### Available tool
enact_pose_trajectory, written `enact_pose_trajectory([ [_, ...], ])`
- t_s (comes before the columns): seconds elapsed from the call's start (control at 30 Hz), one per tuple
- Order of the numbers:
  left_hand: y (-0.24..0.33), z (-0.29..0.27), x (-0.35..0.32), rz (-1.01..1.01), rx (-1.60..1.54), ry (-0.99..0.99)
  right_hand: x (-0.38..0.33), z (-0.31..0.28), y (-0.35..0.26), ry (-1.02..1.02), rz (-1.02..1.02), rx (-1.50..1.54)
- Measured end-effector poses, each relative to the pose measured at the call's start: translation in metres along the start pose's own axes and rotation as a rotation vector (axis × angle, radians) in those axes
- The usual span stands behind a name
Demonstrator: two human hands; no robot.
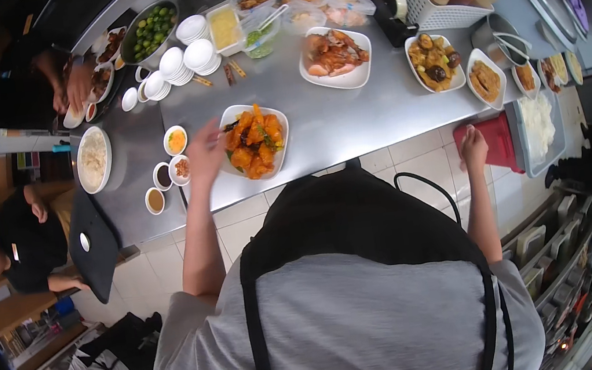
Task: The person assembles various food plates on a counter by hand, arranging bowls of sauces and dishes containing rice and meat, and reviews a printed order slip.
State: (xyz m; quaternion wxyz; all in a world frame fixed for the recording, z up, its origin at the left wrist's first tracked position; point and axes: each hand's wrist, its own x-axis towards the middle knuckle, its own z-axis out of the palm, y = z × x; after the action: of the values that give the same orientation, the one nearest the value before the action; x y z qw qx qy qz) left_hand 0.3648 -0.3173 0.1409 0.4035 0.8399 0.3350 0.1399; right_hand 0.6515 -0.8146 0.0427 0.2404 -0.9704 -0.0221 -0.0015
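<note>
My left hand (207,149) reaches over the left rim of a white square plate (282,121) of orange glazed fried pieces (255,142) with dark bits and green leaves among them. Its fingers look pinched and a little blurred; a dark bit shows at the tips, but I cannot make out what it is. Beside that wrist stand small cups: an orange-yellow filling (176,140), nuts (180,169), a dark sauce (163,175) and a brown sauce (155,200). My right hand (473,146) is held closed off the table's front edge, above a red bin (499,145); anything inside it is hidden.
Roast meat (335,54), a stew plate (435,64) and a minced dish (485,80) line the steel table. Stacked saucers (199,55), limes (153,34) and a white bottle basket (437,12) stand behind. Left are a rice bowl (94,162) and a person with a black tray (93,239).
</note>
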Motion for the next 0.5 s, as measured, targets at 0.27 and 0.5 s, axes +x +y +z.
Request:
enact_pose_trajectory([
  [0.27, 0.134, 0.095, -0.001, 0.688, 0.096, -0.146, -0.083, -0.029, -0.246, -0.889, -0.445, 0.835],
  [0.5, 0.009, 0.003, 0.077, 0.199, 0.490, -0.148, -0.070, 0.046, -0.243, -0.848, -0.570, 0.572],
])
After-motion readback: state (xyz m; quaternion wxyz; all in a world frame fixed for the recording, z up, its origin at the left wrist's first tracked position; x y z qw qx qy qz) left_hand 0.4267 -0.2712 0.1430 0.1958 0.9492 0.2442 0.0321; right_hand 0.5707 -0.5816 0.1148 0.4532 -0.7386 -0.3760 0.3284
